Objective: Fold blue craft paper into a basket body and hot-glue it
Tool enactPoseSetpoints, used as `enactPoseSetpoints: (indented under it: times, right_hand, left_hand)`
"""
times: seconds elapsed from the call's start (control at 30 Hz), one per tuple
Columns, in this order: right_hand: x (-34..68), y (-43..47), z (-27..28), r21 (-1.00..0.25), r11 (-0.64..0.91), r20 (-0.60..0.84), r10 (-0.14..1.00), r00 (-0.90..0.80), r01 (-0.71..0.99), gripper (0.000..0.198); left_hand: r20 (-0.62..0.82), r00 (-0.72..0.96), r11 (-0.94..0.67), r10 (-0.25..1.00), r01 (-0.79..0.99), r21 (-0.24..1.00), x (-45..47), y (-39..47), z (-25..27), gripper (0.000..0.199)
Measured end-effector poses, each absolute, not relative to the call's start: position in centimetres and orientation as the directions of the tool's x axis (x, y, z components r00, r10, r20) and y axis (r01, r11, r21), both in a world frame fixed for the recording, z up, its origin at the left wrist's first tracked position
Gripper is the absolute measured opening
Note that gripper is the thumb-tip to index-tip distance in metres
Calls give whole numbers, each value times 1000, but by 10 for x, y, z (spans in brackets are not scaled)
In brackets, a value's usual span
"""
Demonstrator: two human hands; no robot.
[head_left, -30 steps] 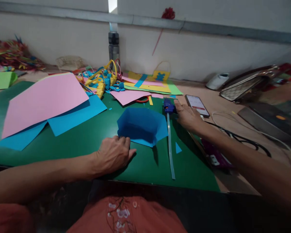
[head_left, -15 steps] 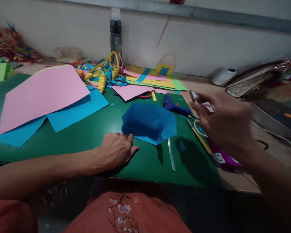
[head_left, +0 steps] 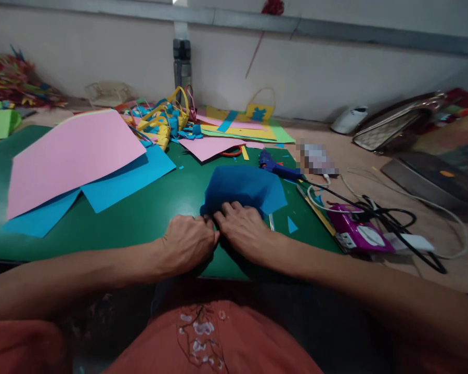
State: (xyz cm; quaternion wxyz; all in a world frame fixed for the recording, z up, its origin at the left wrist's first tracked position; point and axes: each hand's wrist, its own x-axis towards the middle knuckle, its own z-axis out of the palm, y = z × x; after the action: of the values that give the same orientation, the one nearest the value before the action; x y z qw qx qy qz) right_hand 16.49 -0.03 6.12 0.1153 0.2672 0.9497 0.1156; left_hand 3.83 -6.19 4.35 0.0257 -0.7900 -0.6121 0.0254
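A folded sheet of blue paper [head_left: 242, 183] stands partly raised on the green table [head_left: 148, 223], its sides bent up. My left hand [head_left: 189, 241] is closed at the paper's near left corner, fingers curled against it. Right beside it, my right hand [head_left: 244, 231] has its fingers bent over the paper's near edge, pressing there; the fingertips are partly hidden. A clear glue stick [head_left: 272, 222] lies mostly covered behind my right forearm. Past the paper rests a blue glue gun [head_left: 278, 168].
Pink card [head_left: 78, 156] and blue sheets lie at left. Small woven paper baskets [head_left: 159, 127] stand behind, near red-handled scissors [head_left: 233, 151]. At right are a purple power strip [head_left: 359, 228], tangled cables, a blurred-out phone [head_left: 319, 158] and a bag [head_left: 398, 124].
My right hand has let go of the phone, now lying on the right side, and has come down to the blue paper beside my left hand. The left hand stays about where it was.
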Motion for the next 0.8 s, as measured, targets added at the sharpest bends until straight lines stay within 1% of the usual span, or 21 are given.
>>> enactPoseSetpoints:
  times: [0.1, 0.3, 0.47, 0.63, 0.8]
  right_hand:
    - [163, -2, 65, 270, 834, -180, 535, -826, 481, 26]
    - [154, 4, 69, 234, 858, -235, 507, -830, 457, 20]
    - [149, 4, 75, 225, 860, -257, 506, -823, 458, 20]
    - [151, -1, 79, 227, 859, -251, 508, -824, 460, 21]
    - [157, -4, 76, 230, 852, -228, 517, -825, 471, 28]
  left_hand:
    - [-3, 250, -249, 968, 965, -84, 38, -62, 44, 37]
    - [-63, 202, -205, 977, 978, -49, 39, -59, 48, 38]
    - [-69, 205, -210, 976, 976, -58, 39, -58, 49, 35]
    - [-66, 225, -229, 972, 971, -65, 38, -59, 48, 34]
    - [-77, 252, -257, 965, 965, -58, 38, -59, 50, 28]
